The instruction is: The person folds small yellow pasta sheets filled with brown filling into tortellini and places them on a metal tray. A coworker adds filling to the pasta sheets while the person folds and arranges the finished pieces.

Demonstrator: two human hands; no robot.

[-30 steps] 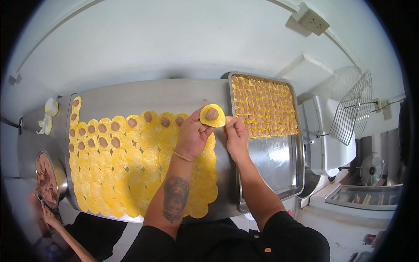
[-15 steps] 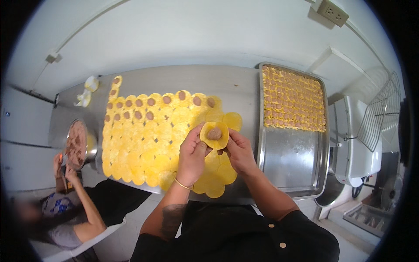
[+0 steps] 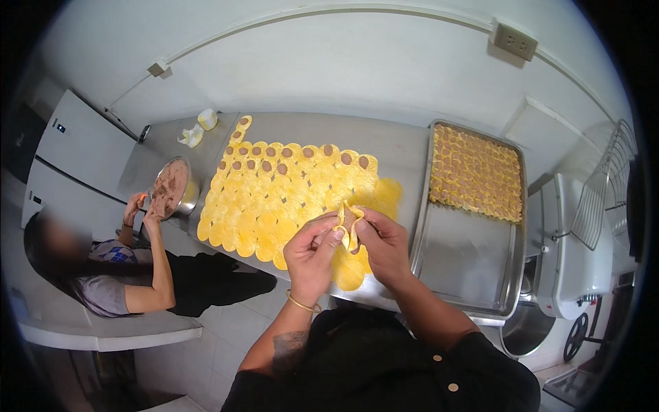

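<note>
Between my two hands is a dumpling (image 3: 348, 225), a yellow round wrapper with its edges gathered up around brownish-pink filling. My left hand (image 3: 314, 253) pinches its left edge between thumb and fingers. On the other side, my right hand (image 3: 384, 246) pinches the right edge. Below them, overlapping yellow wrappers (image 3: 268, 199) cover much of the steel table (image 3: 391, 137). Lumps of filling sit on the far rows. To the right, a deep metal tray (image 3: 463, 254) holds close rows of open-topped dumplings (image 3: 475, 172) in its far half.
At the left, a co-worker (image 3: 113, 275) holds an orange-handled tool over a steel bowl (image 3: 191, 198) of minced filling (image 3: 169, 185). A white tub (image 3: 207, 119) and a crumpled wrapping (image 3: 191, 136) stand at the back left. Right of the tray is a white machine (image 3: 576, 254) with a wire guard.
The wrapper was spread open like a cup around the filling; now its edges are folded up and pinched by both hands. The view has shifted, showing more of the co-worker.
</note>
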